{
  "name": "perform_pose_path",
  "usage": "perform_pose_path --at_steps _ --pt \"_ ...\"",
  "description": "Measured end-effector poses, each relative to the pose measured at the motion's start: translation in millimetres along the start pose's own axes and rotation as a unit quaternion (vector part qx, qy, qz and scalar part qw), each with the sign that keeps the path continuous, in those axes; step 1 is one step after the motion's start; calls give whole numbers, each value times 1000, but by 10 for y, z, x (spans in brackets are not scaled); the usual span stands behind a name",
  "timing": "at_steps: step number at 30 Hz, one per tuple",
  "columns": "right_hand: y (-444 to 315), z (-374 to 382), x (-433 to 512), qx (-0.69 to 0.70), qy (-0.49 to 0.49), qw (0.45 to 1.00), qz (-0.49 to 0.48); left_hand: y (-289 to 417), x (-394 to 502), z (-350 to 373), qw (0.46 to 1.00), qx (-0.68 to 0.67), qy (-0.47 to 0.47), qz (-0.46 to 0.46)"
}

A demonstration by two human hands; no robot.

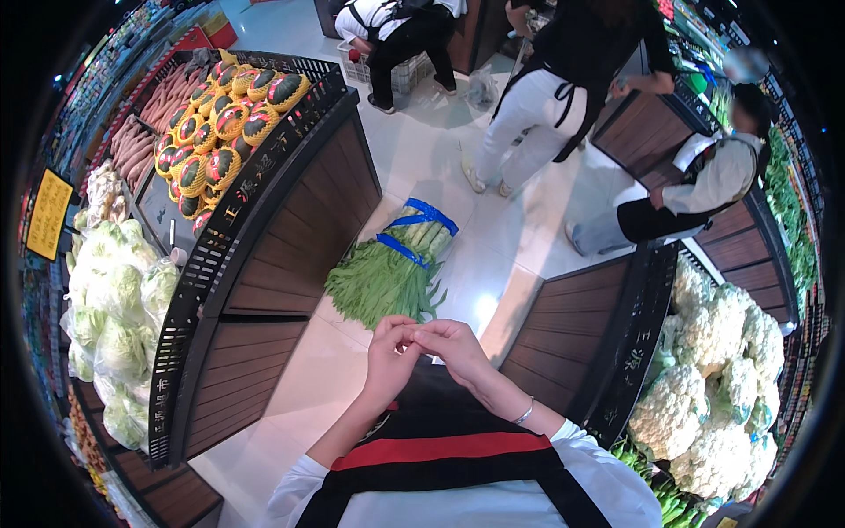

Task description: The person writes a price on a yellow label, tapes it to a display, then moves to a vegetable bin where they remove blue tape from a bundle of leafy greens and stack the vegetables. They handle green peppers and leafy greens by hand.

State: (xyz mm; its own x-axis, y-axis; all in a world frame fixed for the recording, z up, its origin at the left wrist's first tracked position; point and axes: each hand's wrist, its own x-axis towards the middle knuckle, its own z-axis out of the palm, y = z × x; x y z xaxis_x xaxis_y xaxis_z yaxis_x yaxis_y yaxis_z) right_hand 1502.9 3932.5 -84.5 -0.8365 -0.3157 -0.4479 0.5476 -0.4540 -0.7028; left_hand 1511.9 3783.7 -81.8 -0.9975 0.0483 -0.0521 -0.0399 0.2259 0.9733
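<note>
My left hand and my right hand meet at the fingertips in front of my black apron with its red band. Thumbs and forefingers are pinched together; whether something small sits between them, I cannot tell. A silvery bracelet circles my right wrist. Just beyond my hands, on the tiled floor, lies a large bundle of leafy green vegetables. Blue tape binds its pale stalks, which point away from me, while the leaves spread towards me. Neither hand touches the bundle.
At left, a display stand carries bagged cabbages, sweet potatoes and dark squashes in yellow foam nets. Cauliflowers fill the right stand. Two people stand ahead; another person bends over a crate.
</note>
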Motion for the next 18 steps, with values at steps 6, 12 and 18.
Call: perform_pose_path --at_steps 6,12,18 --pt "-182 140 357 -79 34 996 -7 -10 219 -297 994 39 63 75" --pt "-153 91 615 -263 31 964 -39 -195 311 -432 968 -177 -32 -173" --pt "-191 -221 838 -366 -26 926 -86 -262 378 -65 990 -22 20 -139"
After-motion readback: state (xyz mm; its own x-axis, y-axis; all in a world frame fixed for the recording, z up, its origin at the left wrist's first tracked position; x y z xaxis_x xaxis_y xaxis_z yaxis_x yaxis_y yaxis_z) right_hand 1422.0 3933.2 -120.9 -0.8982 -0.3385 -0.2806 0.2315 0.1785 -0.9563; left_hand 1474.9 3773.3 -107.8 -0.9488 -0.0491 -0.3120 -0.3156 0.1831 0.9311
